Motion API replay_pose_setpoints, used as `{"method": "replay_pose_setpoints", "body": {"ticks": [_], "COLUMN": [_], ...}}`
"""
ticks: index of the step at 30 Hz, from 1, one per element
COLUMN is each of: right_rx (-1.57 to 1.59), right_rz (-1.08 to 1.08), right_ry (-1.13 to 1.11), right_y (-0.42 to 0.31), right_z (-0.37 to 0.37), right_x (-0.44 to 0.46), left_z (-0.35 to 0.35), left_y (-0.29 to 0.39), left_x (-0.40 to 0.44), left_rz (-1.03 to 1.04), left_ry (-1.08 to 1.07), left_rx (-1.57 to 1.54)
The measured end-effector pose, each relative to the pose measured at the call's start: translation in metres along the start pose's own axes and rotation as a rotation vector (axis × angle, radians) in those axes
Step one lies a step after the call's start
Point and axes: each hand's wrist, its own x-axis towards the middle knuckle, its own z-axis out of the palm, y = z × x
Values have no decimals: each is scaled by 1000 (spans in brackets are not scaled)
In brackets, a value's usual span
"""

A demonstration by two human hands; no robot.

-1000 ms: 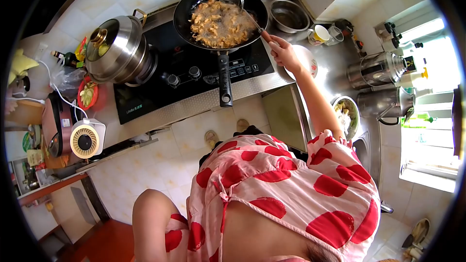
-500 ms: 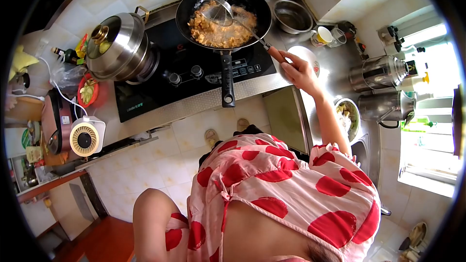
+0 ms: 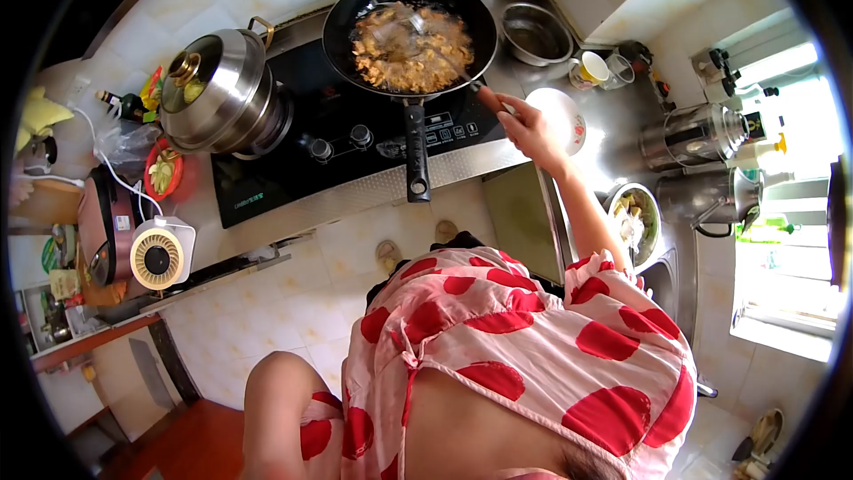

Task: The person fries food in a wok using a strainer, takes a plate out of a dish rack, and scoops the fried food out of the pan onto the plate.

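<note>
My right hand (image 3: 530, 131) is closed round the wooden handle of a metal strainer (image 3: 487, 98). The strainer's head is down among browned pieces of food (image 3: 409, 53) in bubbling oil, blurred by motion. They are in a black wok (image 3: 480, 31) on the black cooktop (image 3: 311, 116), its handle pointing toward me. A white plate (image 3: 563, 116) lies just beyond my right hand. Only the upper part of my left arm shows, at the lower left; my left hand is out of view.
A lidded steel pot (image 3: 218, 93) stands on the cooktop's left side. Left of it are a red basket (image 3: 174, 180) and a small fan (image 3: 160, 253). To the right are a steel bowl (image 3: 536, 34), cups (image 3: 588, 69), a bowl of food (image 3: 656, 213) and steel kettles (image 3: 697, 138).
The strainer was raised above the wok's contents and now is lowered into the food. My right hand has shifted slightly left and down over the last half second.
</note>
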Motion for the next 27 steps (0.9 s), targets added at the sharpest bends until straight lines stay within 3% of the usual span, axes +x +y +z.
{"method": "replay_pose_setpoints", "body": {"ticks": [1,2,3,5,7,8,9,11,12,15,16,18,22,27], "right_rx": [1,-127,-253,-272,-468,-482,-480,391,564,608,538,478,199,191], "right_rz": [-10,-182,-349,-395,-251,-553,-558,156,212,209,186,152,19,-29], "right_ry": [-7,121,249,276,319,386,380,-13,-57,-154,-145,-138,-93,-58], "right_y": [4,9,11,8,31,46,47,42,19,9,1,-11,-15,-19], "right_z": [-3,-6,-7,-13,-19,-21,-22,-23,-19,-20,-19,-16,-3,3], "right_x": [4,5,5,7,19,25,25,16,5,-4,-9,-17,-16,-15], "left_z": [-6,-21,-23,-24,-57,-61,-65,-77,-84,-107,-112,-119,-131,-141], "left_y": [2,22,-8,-13,3,0,-4,6,16,53,66,91,130,169], "left_x": [0,-2,-17,-40,-74,-94,-116,-163,-187,-258,-275,-302,-344,-372], "left_rz": [-54,-146,-303,-426,-674,-780,-887,-1166,-1313,-1628,-1627,-1824,-1926,-2025], "left_ry": [-52,-285,-52,303,149,148,147,303,346,514,515,711,912,1048], "left_rx": [123,866,-86,-14,682,683,685,814,829,801,807,799,809,891]}}
